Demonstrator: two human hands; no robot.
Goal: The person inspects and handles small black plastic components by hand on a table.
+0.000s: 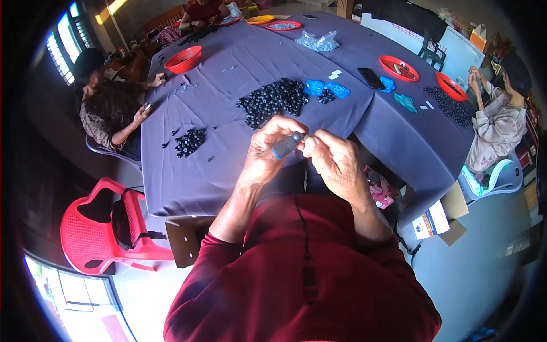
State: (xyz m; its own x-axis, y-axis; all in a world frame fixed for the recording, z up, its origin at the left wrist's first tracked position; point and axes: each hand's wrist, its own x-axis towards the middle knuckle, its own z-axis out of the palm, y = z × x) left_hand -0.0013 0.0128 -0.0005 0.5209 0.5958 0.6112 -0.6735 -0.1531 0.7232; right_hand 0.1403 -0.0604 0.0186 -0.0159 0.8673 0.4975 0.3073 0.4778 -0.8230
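Note:
In front of my chest, my left hand [268, 145] is closed on a small round black piece [297, 137]. One of its fingers wears a grey finger sleeve [284, 147] with a blue rim. Close against it, my right hand [335, 157] pinches at the same spot, its fingertips meeting the piece. Whatever lies between the right fingertips is too small to make out. Just beyond my hands, a large pile of small black round pieces [272, 101] lies on the grey tablecloth [228, 165].
A smaller black pile [191, 141] lies left. Blue plastic cases [336, 89] adjoin the big pile. Further off are a red bowl [185, 60], a clear bag [318, 41], a black phone [371, 78] and red trays [399, 68]. Other people sit around. A pink chair [102, 228] stands left.

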